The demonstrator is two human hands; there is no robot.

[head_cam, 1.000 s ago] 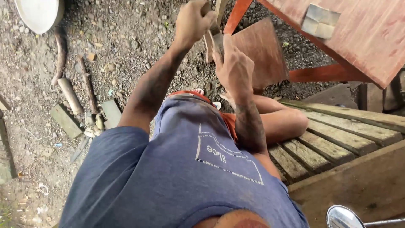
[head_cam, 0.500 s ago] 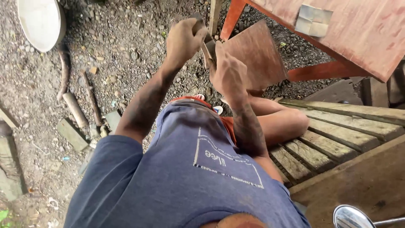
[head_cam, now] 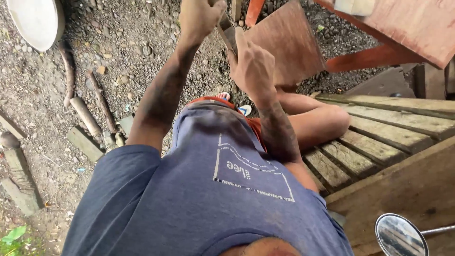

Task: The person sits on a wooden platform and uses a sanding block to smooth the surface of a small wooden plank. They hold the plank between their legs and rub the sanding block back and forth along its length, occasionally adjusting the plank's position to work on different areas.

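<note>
Both grips closed around wooden piece (head_cam: 226, 29)

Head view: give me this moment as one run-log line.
left hand: gripping tool handle, raised | right hand: holding the tool lower down | reddish wooden board: propped behind hands | slatted bench: person seated | ground: gravel

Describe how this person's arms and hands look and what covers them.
Both arms are bare from the short sleeves of a blue-grey T-shirt down. The left hand and right hand wear no gloves, rings or watch that I can see. Dark smudges, apparently grime, run along both forearms. The shirt front carries a thin white line print.
</note>
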